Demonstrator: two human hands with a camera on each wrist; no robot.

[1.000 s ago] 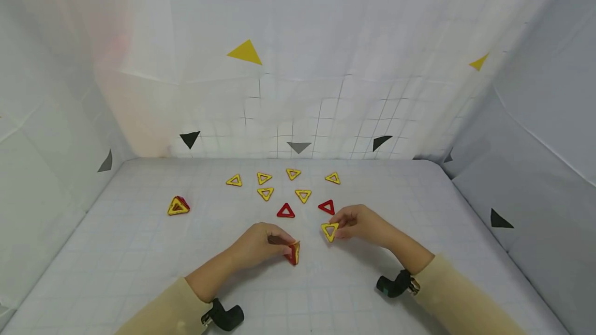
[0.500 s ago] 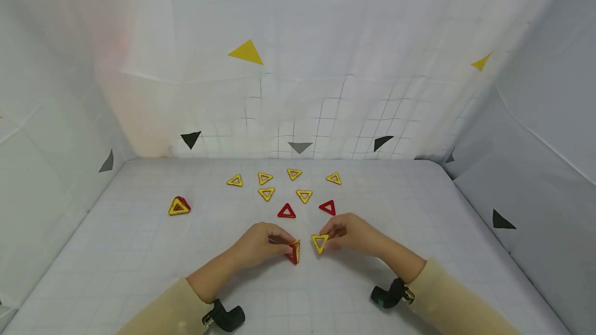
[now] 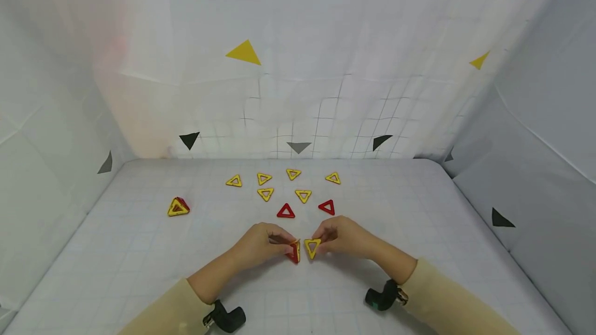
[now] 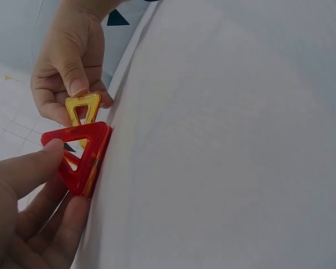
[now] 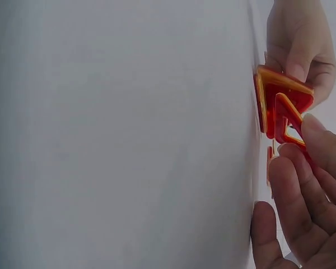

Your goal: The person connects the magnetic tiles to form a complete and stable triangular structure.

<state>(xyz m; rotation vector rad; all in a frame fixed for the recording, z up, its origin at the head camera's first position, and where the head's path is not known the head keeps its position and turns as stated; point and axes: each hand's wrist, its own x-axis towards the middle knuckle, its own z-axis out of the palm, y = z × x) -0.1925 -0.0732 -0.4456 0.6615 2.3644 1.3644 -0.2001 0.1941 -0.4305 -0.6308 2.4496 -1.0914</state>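
Observation:
In the head view my left hand (image 3: 258, 244) grips a small set of joined triangular magnetic tiles (image 3: 297, 253), red on one face with yellow beside it. The left wrist view shows the thumb on the open-centred red triangle (image 4: 89, 162). My right hand (image 3: 346, 237) pinches a single yellow triangular magnetic tile (image 3: 308, 249) at its edge, point down. A narrow gap separates the two in the head view. From the right wrist, that single tile (image 5: 281, 126) looks red-orange and overlaps the joined tiles (image 5: 261, 103); whether they touch there I cannot tell.
Several yellow triangle tiles (image 3: 234, 185) lie scattered toward the back of the white table (image 3: 396, 190). Two red triangle tiles (image 3: 286, 216) lie just beyond the hands. At the left stands a yellow-and-red triangular piece (image 3: 179, 213). White fabric walls (image 3: 298, 25) enclose the back and sides.
My right hand has carried the yellow tile left and slightly nearer, up beside the joined tiles. The left hand has held its place, still gripping them.

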